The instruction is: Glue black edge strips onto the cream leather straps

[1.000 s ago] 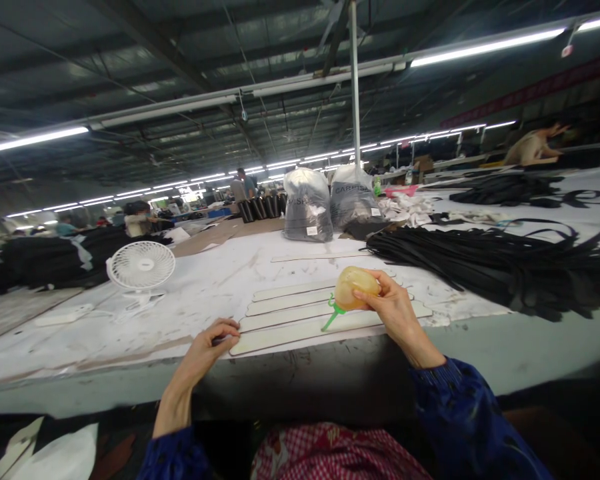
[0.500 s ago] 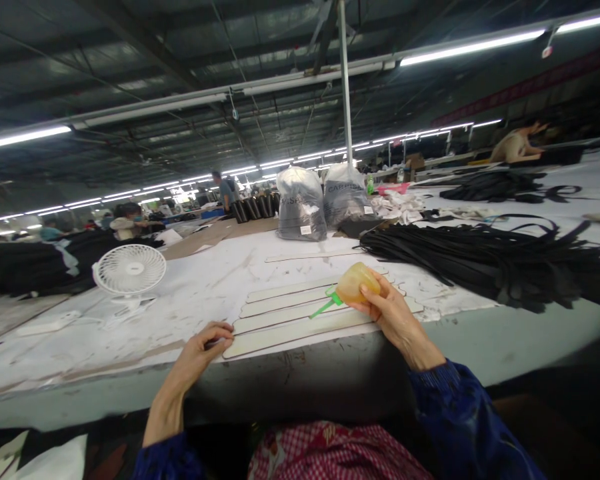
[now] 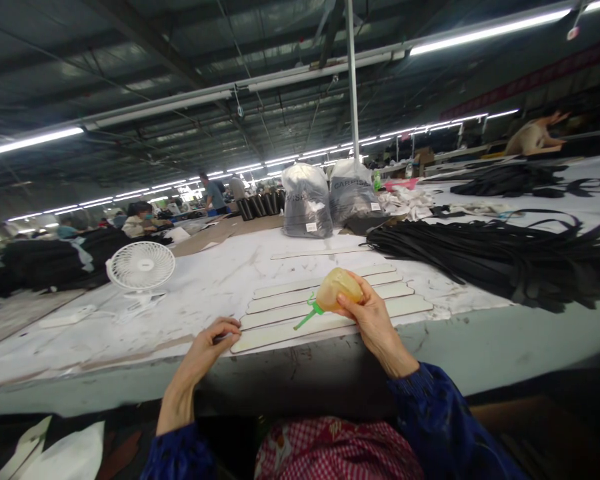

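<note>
Several long pale strips with dark edges (image 3: pixel 275 335) lie side by side on the white-covered table, close to its front edge. My left hand (image 3: pixel 211 345) rests at the left end of the nearest strips, thumb and fingers pressed together at the strip's tip. In my right hand (image 3: pixel 363 308) is a squeeze bottle of yellowish liquid (image 3: pixel 336 288), tilted down to the left. Its thin green nozzle (image 3: pixel 307 319) points at the nearest strip, over its middle part. Whether the tip touches the strip is too small to tell.
A small white fan (image 3: pixel 141 267) stands on the left. Black straps (image 3: pixel 480 260) are heaped at the right. Two filled plastic bags (image 3: pixel 307 203) sit behind the strips, near a metal pole (image 3: pixel 353 87). Other people work farther back.
My right hand has moved left with the bottle, so the nozzle now points farther left along the nearest strip. My left hand stays at the strip ends. The whole view has shifted slightly.
</note>
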The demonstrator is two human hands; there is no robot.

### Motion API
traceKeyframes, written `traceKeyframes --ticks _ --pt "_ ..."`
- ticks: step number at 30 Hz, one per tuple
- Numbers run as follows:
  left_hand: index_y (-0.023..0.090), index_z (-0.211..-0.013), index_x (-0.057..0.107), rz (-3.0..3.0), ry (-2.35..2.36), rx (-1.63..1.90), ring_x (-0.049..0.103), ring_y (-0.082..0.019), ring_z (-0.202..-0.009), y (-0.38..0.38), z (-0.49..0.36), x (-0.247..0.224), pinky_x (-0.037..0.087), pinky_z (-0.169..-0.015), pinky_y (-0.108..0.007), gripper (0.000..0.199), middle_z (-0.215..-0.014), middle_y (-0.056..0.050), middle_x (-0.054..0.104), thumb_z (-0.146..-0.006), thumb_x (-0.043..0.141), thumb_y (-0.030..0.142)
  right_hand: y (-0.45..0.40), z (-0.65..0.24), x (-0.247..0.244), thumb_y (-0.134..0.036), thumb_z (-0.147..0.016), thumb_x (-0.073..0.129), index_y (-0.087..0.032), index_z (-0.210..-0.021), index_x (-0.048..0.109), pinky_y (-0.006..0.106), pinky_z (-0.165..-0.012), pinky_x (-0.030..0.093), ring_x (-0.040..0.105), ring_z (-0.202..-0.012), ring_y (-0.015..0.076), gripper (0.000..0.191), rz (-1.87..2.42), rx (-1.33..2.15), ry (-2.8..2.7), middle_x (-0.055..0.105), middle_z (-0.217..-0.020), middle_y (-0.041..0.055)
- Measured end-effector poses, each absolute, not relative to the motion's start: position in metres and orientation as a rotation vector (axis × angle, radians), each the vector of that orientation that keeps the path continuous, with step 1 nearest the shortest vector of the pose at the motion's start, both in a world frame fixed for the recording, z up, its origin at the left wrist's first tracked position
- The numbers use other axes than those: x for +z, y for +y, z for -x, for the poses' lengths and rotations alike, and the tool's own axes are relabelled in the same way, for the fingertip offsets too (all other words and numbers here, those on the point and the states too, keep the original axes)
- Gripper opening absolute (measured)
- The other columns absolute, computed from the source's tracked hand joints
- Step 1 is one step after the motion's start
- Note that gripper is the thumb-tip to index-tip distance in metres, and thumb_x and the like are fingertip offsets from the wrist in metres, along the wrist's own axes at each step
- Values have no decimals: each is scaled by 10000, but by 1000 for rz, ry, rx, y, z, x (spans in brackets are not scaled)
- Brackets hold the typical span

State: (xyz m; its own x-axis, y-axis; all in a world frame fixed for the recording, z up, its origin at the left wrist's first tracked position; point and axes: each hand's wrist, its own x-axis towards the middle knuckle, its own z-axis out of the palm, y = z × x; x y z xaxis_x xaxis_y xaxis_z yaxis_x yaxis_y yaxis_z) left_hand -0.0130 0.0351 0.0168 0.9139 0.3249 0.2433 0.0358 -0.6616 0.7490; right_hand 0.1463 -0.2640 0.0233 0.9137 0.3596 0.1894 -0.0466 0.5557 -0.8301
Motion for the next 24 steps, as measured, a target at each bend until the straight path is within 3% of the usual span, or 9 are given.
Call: traceKeyframes --ticks 13,24 --pt "204 -769 691 -2252 233 454 544 -251 -1074 40 12 13 409 -910 -346 255 -1060 -83 599 -762 631 452 -248 -141 11 -402 -556 847 -224 -1182 566 286 -620 577 645 -749 178 709 1051 165 -363 686 -876 5" --pt "202 -753 698 -2262 249 474 561 -265 -1047 41 13 13 418 -948 -376 318 -1057 -95 620 -730 653 517 -274 -149 17 -406 -525 855 -208 -1119 587 318 -638 589 649 -742 191 681 1088 85 -315 675 -816 -5"
